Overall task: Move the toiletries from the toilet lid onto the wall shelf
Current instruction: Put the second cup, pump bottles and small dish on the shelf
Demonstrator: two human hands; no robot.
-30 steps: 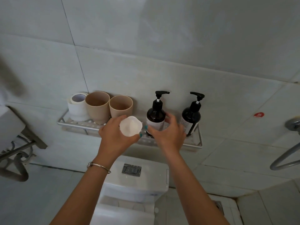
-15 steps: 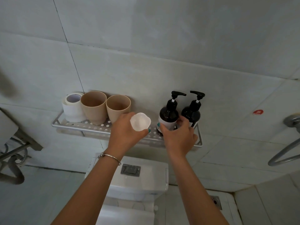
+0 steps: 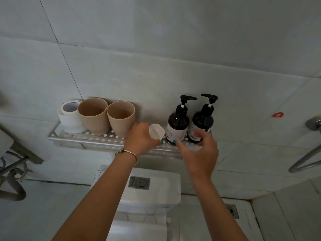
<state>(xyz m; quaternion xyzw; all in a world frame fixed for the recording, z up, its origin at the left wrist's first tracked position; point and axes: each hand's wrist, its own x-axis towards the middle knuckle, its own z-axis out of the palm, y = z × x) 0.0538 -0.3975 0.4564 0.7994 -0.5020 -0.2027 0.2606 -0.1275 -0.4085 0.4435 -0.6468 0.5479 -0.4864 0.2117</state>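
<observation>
A perforated metal wall shelf [image 3: 97, 137] carries a toilet roll [image 3: 69, 119], two beige cups [image 3: 93, 116] [image 3: 120, 118] and two dark pump bottles [image 3: 178, 123] [image 3: 202, 122] standing side by side at its right end. My left hand [image 3: 141, 139] holds a small white scalloped dish [image 3: 156, 133] over the shelf, in the gap between the cups and the bottles. Just in front of the bottles, my right hand [image 3: 199, 153] hovers with its fingers loosely spread, holding nothing.
Below the shelf stands the white toilet cistern [image 3: 152, 197] with a flush button [image 3: 139, 182]. A grey grab bar [image 3: 305, 164] projects from the right wall. Pipes and a hose [image 3: 12, 185] hang at the left. A floor drain [image 3: 232, 210] lies lower right.
My right hand slid the left pump bottle rightward against the other bottle, then let go and drew back. My left hand carried the white dish to the shelf's gap.
</observation>
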